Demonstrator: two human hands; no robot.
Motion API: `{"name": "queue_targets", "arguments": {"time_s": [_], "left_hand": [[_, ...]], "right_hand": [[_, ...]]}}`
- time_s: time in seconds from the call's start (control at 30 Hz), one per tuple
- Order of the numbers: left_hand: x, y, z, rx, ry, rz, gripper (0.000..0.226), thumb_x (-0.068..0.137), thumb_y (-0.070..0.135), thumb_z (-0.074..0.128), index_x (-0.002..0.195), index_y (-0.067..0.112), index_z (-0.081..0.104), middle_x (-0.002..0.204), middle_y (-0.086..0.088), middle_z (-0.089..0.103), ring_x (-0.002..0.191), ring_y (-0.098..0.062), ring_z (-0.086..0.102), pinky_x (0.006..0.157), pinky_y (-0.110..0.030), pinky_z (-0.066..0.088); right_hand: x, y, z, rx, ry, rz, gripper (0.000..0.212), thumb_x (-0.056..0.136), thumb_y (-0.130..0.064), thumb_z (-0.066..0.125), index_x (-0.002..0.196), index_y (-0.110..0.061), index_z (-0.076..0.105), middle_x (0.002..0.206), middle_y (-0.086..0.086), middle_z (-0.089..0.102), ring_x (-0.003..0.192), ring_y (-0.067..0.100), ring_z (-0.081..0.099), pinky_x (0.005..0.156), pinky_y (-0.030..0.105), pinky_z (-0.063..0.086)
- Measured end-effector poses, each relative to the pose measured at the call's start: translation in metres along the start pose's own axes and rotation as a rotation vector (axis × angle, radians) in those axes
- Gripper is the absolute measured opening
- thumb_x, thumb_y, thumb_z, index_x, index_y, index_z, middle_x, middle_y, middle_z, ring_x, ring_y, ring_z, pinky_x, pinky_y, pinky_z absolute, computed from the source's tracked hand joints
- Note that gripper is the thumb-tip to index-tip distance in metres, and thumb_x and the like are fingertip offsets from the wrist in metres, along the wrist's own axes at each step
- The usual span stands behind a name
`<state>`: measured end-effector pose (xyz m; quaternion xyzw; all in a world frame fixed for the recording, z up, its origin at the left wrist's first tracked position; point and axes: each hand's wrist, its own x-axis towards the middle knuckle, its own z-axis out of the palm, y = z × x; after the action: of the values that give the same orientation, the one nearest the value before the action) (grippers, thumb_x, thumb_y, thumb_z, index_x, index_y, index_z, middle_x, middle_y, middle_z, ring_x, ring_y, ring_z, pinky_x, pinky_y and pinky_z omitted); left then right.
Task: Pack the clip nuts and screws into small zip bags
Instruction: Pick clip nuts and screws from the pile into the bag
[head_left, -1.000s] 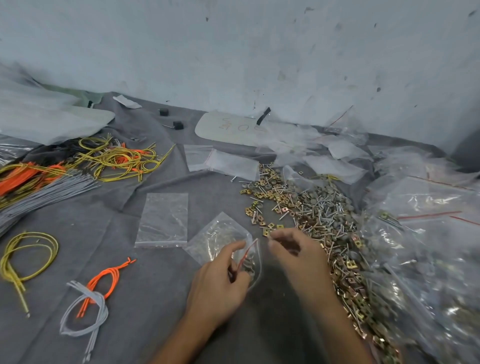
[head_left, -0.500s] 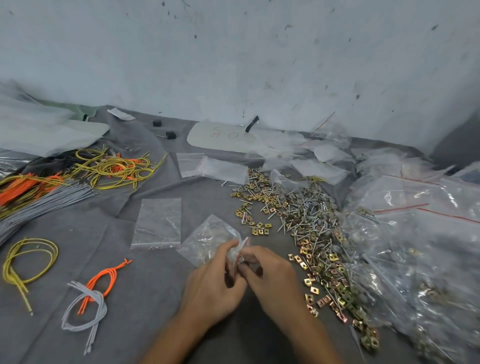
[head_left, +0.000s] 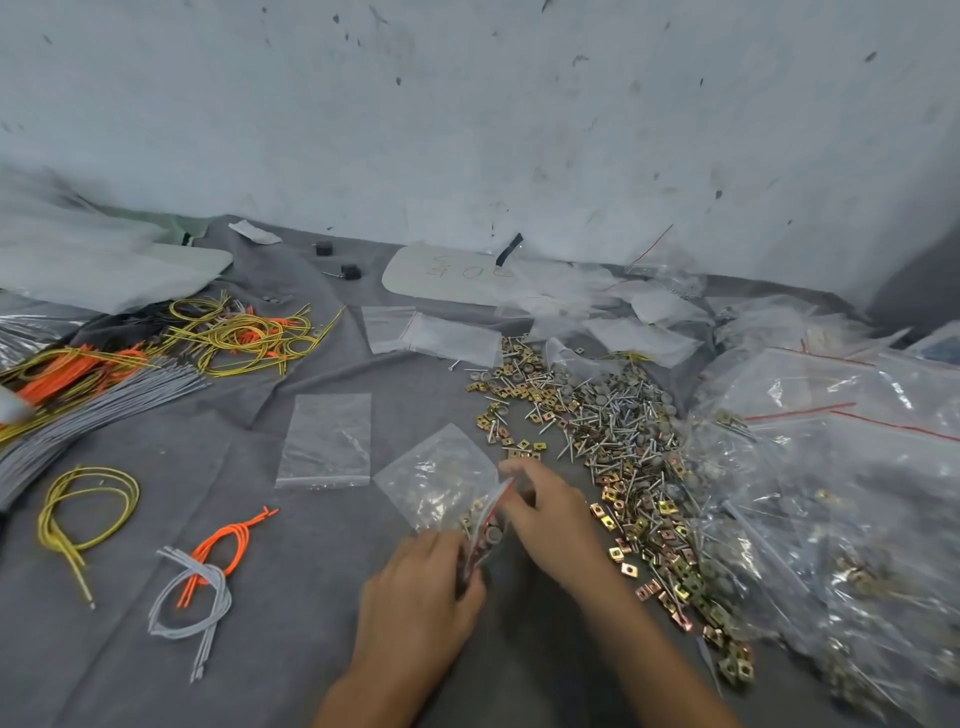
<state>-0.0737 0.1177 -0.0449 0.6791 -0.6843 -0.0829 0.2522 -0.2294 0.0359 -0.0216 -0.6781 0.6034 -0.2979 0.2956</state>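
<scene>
Head view. Nearest: left hand (head_left: 415, 597), fingers curled round the near end of a small zip bag (head_left: 436, 473) and gripping it at the mouth. The right hand (head_left: 550, 514) is just past it, fingertips pinching the far end of the same red-striped mouth. Judged purpose: one hand anchors the strip while the other seals it or holds it apart. Motion blur, so cannot tell which. The bag's closed end points away and left. A few clip nuts and grey round heads show just inside the mouth.

Right of the zip bag, near it: the loose pile of clip nuts and screws (head_left: 597, 426), strung out near to far on the right hand's side, probably to keep reaches short. Further right of the bag: large clear bags (head_left: 831, 493) of the same hardware, likely bulk stock.

Left of the zip bag, just beside it: one empty zip bag (head_left: 324, 441) lying flat, probably next in line. Well left: knotted orange and grey cords (head_left: 208, 566) and a yellow cord loop (head_left: 83, 509).

Behind the zip bag: a stack of empty bags (head_left: 431, 338). Far left of it: a yellow wire tangle (head_left: 244, 332). Farthest back: a white card (head_left: 452, 273) with red writing, at the foot of the wall.

Surface: creased grey cloth (head_left: 260, 649). Room: pale blue-grey wall (head_left: 467, 130), scuffed and flecked.
</scene>
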Motion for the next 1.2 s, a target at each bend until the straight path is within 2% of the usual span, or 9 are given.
{"name": "queue_targets", "arguments": {"time_s": [0.17,0.27,0.37,0.5,0.7,0.83,0.93,1.03,1.2], "left_hand": [[-0.001,0.000,-0.028,-0.068,0.170,-0.010,0.022,0.074,0.024,0.083,0.089,0.030,0.069,0.086,0.013,0.067,0.082,-0.019,0.067,0.058,-0.038,0.056],[0.005,-0.002,-0.046,-0.168,0.246,-0.007,0.022,0.078,0.018,0.081,0.093,0.031,0.071,0.084,0.017,0.065,0.075,-0.011,0.059,0.065,-0.034,0.053],[0.009,0.000,-0.063,-0.303,0.290,0.030,0.028,0.082,0.014,0.080,0.092,0.037,0.068,0.080,0.019,0.062,0.069,-0.006,0.053,0.066,-0.024,0.045],[0.009,0.009,-0.086,-0.479,0.280,0.036,0.024,0.088,0.023,0.076,0.090,0.045,0.067,0.086,0.022,0.066,0.066,-0.009,0.056,0.059,-0.016,0.042],[0.010,0.036,-0.124,-0.765,0.344,0.083,0.009,0.082,0.042,0.075,0.091,0.041,0.073,0.072,0.015,0.065,0.057,0.000,0.047,0.053,-0.018,0.039],[0.000,0.049,-0.140,-0.758,0.362,0.109,0.010,0.082,0.045,0.078,0.090,0.040,0.073,0.074,0.016,0.065,0.059,0.000,0.050,0.054,-0.012,0.040],[-0.011,0.054,-0.139,-0.657,0.312,0.136,0.010,0.082,0.043,0.070,0.092,0.043,0.071,0.076,0.018,0.064,0.059,-0.006,0.051,0.054,-0.015,0.039],[-0.022,0.057,-0.138,-0.629,0.259,0.165,0.012,0.083,0.043,0.068,0.094,0.042,0.069,0.080,0.014,0.065,0.063,-0.011,0.055,0.058,-0.022,0.042],[-0.038,0.062,-0.140,-0.610,0.225,0.212,0.006,0.085,0.038,0.067,0.090,0.037,0.069,0.079,0.012,0.063,0.064,-0.008,0.053,0.058,-0.015,0.037]], "right_hand": [[0.000,-0.011,-0.017,0.110,0.047,-0.027,0.016,0.089,-0.019,0.061,0.095,-0.032,0.069,0.064,-0.006,0.065,0.048,0.002,0.047,0.049,0.018,0.036],[-0.005,-0.028,-0.033,0.199,0.033,-0.029,0.019,0.089,-0.020,0.062,0.095,-0.036,0.071,0.066,-0.004,0.068,0.056,0.011,0.058,0.052,0.027,0.042],[-0.012,-0.047,-0.051,0.367,0.009,-0.032,0.023,0.093,-0.018,0.061,0.092,-0.038,0.072,0.069,-0.003,0.070,0.059,0.007,0.060,0.051,0.029,0.046],[-0.027,-0.070,-0.075,0.540,0.047,-0.020,0.027,0.092,-0.007,0.061,0.088,-0.030,0.075,0.063,-0.001,0.066,0.056,0.007,0.058,0.048,0.024,0.046],[-0.059,-0.093,-0.113,0.655,0.068,-0.154,0.023,0.093,-0.006,0.062,0.095,-0.025,0.075,0.066,0.005,0.063,0.057,0.013,0.054,0.047,0.024,0.045],[-0.080,-0.098,-0.131,0.278,0.262,-0.274,0.012,0.091,-0.043,0.064,0.097,-0.036,0.071,0.060,-0.007,0.050,0.052,0.005,0.043,0.049,0.020,0.036],[-0.098,-0.105,-0.131,-0.034,0.300,-0.422,0.030,0.085,-0.061,0.059,0.107,-0.043,0.069,0.092,-0.022,0.054,0.093,0.001,0.054,0.078,0.015,0.040],[-0.111,-0.111,-0.123,-0.259,0.167,-0.564,0.034,0.086,-0.060,0.057,0.112,-0.040,0.068,0.104,-0.020,0.052,0.108,0.006,0.047,0.095,0.025,0.038],[-0.125,-0.118,-0.113,-0.315,0.136,-0.682,0.011,0.087,-0.041,0.063,0.091,-0.031,0.066,0.087,-0.017,0.059,0.085,0.011,0.054,0.081,0.036,0.047]]}}
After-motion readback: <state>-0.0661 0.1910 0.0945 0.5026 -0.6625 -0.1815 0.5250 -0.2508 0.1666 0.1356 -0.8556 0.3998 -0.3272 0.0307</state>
